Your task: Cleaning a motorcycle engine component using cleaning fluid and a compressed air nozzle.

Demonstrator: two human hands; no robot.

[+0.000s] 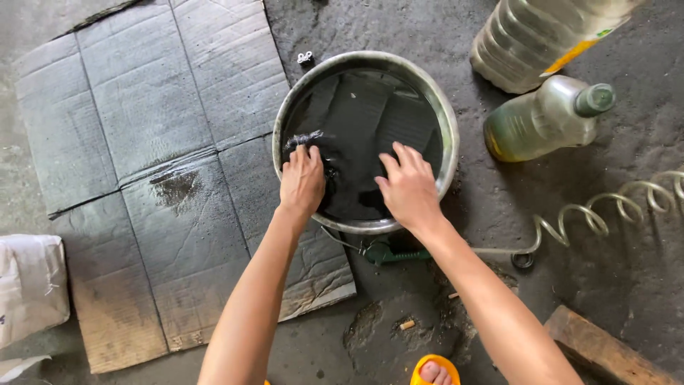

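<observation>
Two hands over a metal basin (447,125) of black liquid on the concrete floor. Left hand (302,182) closed on a dark wet clump (308,139) at the left rim. Right hand (409,187) open, fingers spread, touching the liquid, just beside the clump.

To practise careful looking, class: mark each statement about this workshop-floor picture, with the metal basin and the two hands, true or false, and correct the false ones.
1. Both hands, left hand and right hand, reach into the round metal basin. True.
2. The liquid in the basin is clear. False: it is dark, almost black.
3. A plastic bottle with a green cap lies on its side right of the basin. True.
4. The flattened cardboard lies right of the basin. False: it lies to the left.
5. A coiled hose runs across the floor at right. True.
</observation>
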